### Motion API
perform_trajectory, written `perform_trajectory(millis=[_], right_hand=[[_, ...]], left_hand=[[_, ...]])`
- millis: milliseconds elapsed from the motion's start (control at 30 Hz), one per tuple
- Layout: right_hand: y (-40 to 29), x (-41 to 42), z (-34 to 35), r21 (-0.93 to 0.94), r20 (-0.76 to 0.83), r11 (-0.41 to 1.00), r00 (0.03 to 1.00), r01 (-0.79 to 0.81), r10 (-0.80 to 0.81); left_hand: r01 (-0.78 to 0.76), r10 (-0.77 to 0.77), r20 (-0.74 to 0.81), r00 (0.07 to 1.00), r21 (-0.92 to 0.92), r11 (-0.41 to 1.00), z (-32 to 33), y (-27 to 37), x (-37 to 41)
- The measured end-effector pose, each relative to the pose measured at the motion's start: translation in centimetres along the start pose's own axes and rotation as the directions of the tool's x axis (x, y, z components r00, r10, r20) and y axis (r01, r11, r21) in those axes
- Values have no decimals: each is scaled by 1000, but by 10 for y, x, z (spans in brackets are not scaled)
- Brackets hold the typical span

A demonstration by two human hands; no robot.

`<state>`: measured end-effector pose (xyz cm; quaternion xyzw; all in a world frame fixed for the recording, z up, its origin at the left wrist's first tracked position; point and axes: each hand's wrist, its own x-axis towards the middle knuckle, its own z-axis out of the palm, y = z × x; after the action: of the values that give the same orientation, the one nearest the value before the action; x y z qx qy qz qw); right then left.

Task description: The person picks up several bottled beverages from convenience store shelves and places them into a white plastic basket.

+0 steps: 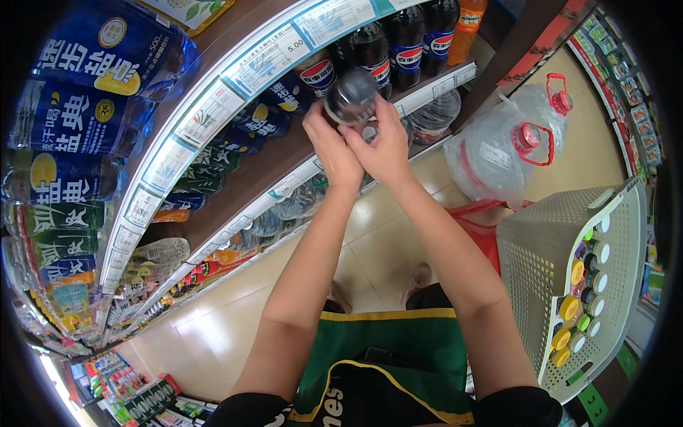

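Note:
Both my hands are cupped around a dark plastic drink bottle (352,96) at the front of a middle shelf. The bottle is blurred, with its rounded end towards me; its label cannot be made out. My left hand (332,147) grips its left side, and my right hand (385,140) presses on its right side. Right behind it stand Pepsi bottles (376,53) in a row, with an orange Mirinda bottle (469,26) at the right end. To the left on the same shelf lie blue-labelled drink bottles (261,120).
A curved price-tag rail (256,69) juts out above my hands. Blue-labelled bottles (80,117) fill the upper left shelf. On the tiled floor stand large water jugs (493,155) with red handles. A perforated plastic basket (525,256) holding several capped bottles is at my right.

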<state>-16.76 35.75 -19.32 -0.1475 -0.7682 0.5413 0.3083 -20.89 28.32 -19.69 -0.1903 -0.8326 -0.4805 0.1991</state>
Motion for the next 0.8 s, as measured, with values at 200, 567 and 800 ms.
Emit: perform_trajectory(millis=[200,567,800], right_hand=[[-9,-24,-18,15,-29,1000,999,14,-14],[-118,-46,-91,-98,-138,993,988,61,-74],[-222,6,-126,91,-156,973,968,210,-195]], left_hand=[[-50,50,36,998,-16,999,-9,15,-24],[24,-2,223,975,-96,995,-85,124,-31],[-201,212,60,975,-151,968,-139,223,40]])
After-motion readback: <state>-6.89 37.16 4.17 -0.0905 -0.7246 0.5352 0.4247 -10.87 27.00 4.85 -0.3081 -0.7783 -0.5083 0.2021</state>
